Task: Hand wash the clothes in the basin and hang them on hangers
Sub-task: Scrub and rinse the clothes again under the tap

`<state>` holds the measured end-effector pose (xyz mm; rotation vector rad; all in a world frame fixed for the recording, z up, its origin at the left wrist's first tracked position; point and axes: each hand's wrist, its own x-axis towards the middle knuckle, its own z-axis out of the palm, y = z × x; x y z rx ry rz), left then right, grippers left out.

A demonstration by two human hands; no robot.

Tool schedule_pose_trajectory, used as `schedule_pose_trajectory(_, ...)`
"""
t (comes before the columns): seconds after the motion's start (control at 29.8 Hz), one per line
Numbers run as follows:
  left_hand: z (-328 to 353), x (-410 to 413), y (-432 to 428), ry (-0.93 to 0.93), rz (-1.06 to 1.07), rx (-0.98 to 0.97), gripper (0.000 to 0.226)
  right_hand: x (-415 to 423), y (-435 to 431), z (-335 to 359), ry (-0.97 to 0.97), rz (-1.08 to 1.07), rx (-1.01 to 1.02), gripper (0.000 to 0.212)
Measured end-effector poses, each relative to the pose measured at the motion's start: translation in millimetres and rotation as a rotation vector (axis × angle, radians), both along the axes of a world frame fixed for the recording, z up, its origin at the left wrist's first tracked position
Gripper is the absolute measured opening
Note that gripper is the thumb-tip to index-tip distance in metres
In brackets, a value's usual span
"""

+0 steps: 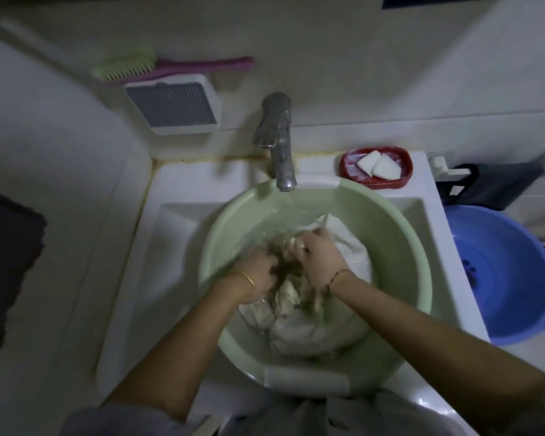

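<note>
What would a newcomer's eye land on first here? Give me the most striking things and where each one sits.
First, the two hands, left hand and right hand, gripping the pale wet cloth in the green basin that sits in the white sink at centre. Next, the metal tap rising just behind the basin, with the red soap dish to its right. Last, the blue basin at the right edge.

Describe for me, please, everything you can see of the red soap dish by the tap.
The red soap dish is a shallow oval tray that looks like glossy plastic. It sits flat on the white sink ledge, right of the tap, just behind the green basin's rim. Two white wedge-shaped soap pieces lie in it, touching. No hand touches it.
</note>
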<state>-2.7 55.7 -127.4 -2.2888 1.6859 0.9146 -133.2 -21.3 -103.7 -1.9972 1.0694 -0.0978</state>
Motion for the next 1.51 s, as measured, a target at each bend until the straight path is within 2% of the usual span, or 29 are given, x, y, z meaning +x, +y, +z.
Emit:
schedule_pose_trajectory(0.03,8.5,6.8,0.7,0.026,0.051,-0.062,0.038,1.4,-2.8,13.0,-0.12,-0.065,0.037,0.023)
schedule_pose_trajectory(0.1,26.8,13.4,6.9,0.065,0.083,-0.129,0.069,3.5,-3.6,50.4,-0.348,-0.227,0.218,0.028)
schedule_pose_trajectory(0.17,42.6,11.7,14.1,0.116,0.006,-0.155,0.109,7.1,-0.9,82.3,-0.561,-0.388,0.584,0.033)
schedule_pose_trajectory(0.24,55.1,6.3,21.7,0.241,0.0,-0.232,0.128,8.1,0.6,106.3,-0.746,-0.521,1.077,0.035)
schedule_pose_trajectory(0.27,60.8,1.3,24.3,0.345,0.051,-0.254,0.128,6.1,1.1,120.2,-0.777,-0.553,1.243,0.039)
schedule_pose_trajectory(0.3,64.0,-4.0,24.5,0.423,0.101,-0.258,0.124,4.0,0.2,130.3,-0.785,-0.572,1.321,0.043)
schedule_pose_trajectory(0.37,70.7,-19.4,21.7,0.483,0.184,-0.332,0.109,-1.4,-0.2,143.1,-0.806,-0.585,1.362,0.052)
schedule_pose_trajectory(0.4,70.8,-25.9,19.3,0.529,0.242,-0.43,0.098,-5.8,-0.8,146.7,-0.822,-0.58,1.364,0.057)
schedule_pose_trajectory(0.5,82.4,-35.3,14.9,0.685,0.508,-0.677,0.048,-22.4,-7.4,152.5,-0.88,-0.571,1.292,0.062)
schedule_pose_trajectory(0.6,96.7,-32.9,12.8,0.611,0.671,-0.755,0.035,-47.7,-23.2,137.4,-0.881,-0.593,1.196,0.061)
schedule_pose_trajectory(0.74,121.0,-29.9,1.2,0.419,0.654,-0.768,0.033,-70.4,-23.2,81.3,-0.474,-0.596,0.98,0.028)
schedule_pose_trajectory(0.81,134.6,-31.5,-2.3,0.347,0.605,-0.764,0.036,-73.9,-17.7,53.2,-0.245,-0.51,0.711,0.017)
schedule_pose_trajectory(0.87,147.0,-30.7,-1.0,0.248,0.541,-0.762,0.038,-78.1,-21.7,28.2,0.055,-0.345,0.296,0.035)
schedule_pose_trajectory(0.94,155.2,-25.2,1.7,0.153,0.487,-0.733,0.041,-77.9,-29.7,14.6,0.281,-0.241,0.049,0.038)
schedule_pose_trajectory(1.01,159.3,-18.0,3.3,0.086,0.449,-0.688,0.044,-73.5,-28.0,11.9,0.482,-0.16,0.022,0.035)
schedule_pose_trajectory(1.08,159.1,-11.3,3.5,0.058,0.436,-0.645,0.046,-64.2,-16.6,7.4,0.592,-0.109,0.134,0.048)
schedule_pose_trajectory(1.14,156.3,-8.6,4.1,0.058,0.435,-0.595,0.047,-58.1,-4.9,-2.0,0.63,-0.056,0.219,0.073)
schedule_pose_trajectory(1.18,153.6,-8.0,4.5,0.069,0.434,-0.571,0.047,-54.8,0.9,-10.7,0.662,0.0,0.204,0.074)
schedule_pose_trajectory(1.24,145.9,-7.8,4.7,0.085,0.417,-0.524,0.046,-48.7,14.6,-27.2,0.761,0.063,0.158,0.067)
schedule_pose_trajectory(1.28,141.5,-8.0,4.5,0.089,0.4,-0.506,0.046,-47.0,19.3,-29.9,0.778,0.008,0.154,0.068)
schedule_pose_trajectory(1.31,137.4,-8.1,4.1,0.087,0.381,-0.494,0.046,-44.5,19.3,-37.3,0.697,-0.032,0.152,0.065)
schedule_pose_trajectory(1.38,130.7,-8.7,5.3,0.06,0.342,-0.48,0.045,-39.9,10.5,-48.1,0.592,0.077,0.214,0.036)
schedule_pose_trajectory(1.41,127.9,-8.9,6.0,0.045,0.324,-0.485,0.045,-43.2,-7.5,-48.4,0.634,0.135,0.069,0.023)
schedule_pose_trajectory(1.44,126.1,-9.3,7.0,0.038,0.31,-0.495,0.045,-43.6,-13.9,-30.6,0.447,0.016,-0.014,0.012)
schedule_pose_trajectory(1.48,124.3,-9.1,8.2,0.041,0.3,-0.504,0.046,-44.7,-16.9,-10.6,0.452,-0.015,0.151,0.014)
schedule_pose_trajectory(1.51,123.5,-9.2,9.3,0.05,0.286,-0.511,0.046,-48.6,-17.0,4.3,0.405,-0.026,0.032,0.027)
